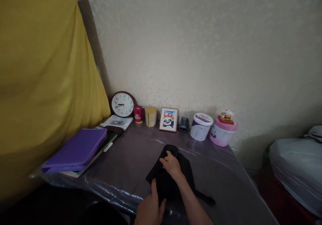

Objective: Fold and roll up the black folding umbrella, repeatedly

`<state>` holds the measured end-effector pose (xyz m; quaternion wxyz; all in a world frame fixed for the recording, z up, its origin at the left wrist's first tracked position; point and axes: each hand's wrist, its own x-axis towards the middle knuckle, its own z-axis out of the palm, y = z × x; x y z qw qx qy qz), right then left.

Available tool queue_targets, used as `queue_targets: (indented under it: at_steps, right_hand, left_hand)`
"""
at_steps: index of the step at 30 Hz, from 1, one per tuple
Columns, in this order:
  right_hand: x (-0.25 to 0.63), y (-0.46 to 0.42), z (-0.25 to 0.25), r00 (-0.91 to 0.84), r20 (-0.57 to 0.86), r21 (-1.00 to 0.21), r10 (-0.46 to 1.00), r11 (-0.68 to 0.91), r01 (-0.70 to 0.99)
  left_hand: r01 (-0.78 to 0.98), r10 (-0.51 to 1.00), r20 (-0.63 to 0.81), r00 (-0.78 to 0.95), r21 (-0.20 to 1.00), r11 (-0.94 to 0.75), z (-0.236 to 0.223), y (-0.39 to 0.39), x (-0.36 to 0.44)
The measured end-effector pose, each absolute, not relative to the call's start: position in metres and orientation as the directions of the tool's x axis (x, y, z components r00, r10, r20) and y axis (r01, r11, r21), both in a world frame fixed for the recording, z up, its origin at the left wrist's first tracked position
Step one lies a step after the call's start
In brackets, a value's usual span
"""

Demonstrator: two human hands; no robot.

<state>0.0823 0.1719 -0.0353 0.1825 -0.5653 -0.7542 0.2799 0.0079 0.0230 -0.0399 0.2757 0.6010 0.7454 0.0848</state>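
A black cloth piece [186, 171] lies bunched on the table near its front edge. A thin dark strap or tail [205, 197] trails from it to the right. My right hand [172, 164] rests on the upper part of the cloth, index finger and thumb apart. At the cloth's lower left is my left hand [150, 205], its index finger stretched forward and its thumb held away from it. The cloth is too dark to show its folds or exact kind, and some fingertips are hard to see against it.
Along the wall stand a clock [123, 104], red tin [138, 114], yellow-lidded jar [151, 117], panda picture frame [168, 119], dark device [183, 124], purple-white tub [201, 127] and pink tub [223, 134] bearing a cat figurine [227, 115]. A purple folder [77, 148] lies left.
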Motion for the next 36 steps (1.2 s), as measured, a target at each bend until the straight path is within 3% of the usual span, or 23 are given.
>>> queue_targets:
  at_steps: [4,11,16,21,30,36]
  right_hand:
    - [0.081,0.171,-0.035,-0.281,-0.033,-0.602,0.959,0.205,0.771]
    - [0.083,0.168,-0.035,-0.329,0.016,-0.614,0.944,0.269,0.742]
    - [0.098,0.149,-0.037,-0.485,0.237,-0.657,0.842,0.507,0.558]
    - [0.124,0.134,-0.048,-0.532,0.481,-0.575,0.697,0.709,0.409]
    - [0.131,0.201,-0.076,-0.456,0.505,-0.464,0.733,0.676,0.573]
    - [0.131,0.240,-0.076,-0.326,0.423,-0.504,0.845,0.519,0.691]
  left_hand:
    - [0.863,0.944,-0.314,-0.099,0.445,0.238,-0.034,0.022,0.012]
    - [0.922,0.930,-0.353,-0.097,0.319,0.217,-0.041,0.039,0.023]
    - [0.925,0.928,-0.359,-0.102,0.308,0.221,-0.047,0.041,0.022]
    - [0.913,0.930,-0.349,-0.115,0.332,0.238,-0.049,0.040,0.022]
    - [0.905,0.919,-0.369,-0.140,0.328,0.270,-0.043,0.041,0.026]
    - [0.899,0.911,-0.381,-0.158,0.326,0.293,-0.039,0.041,0.026]
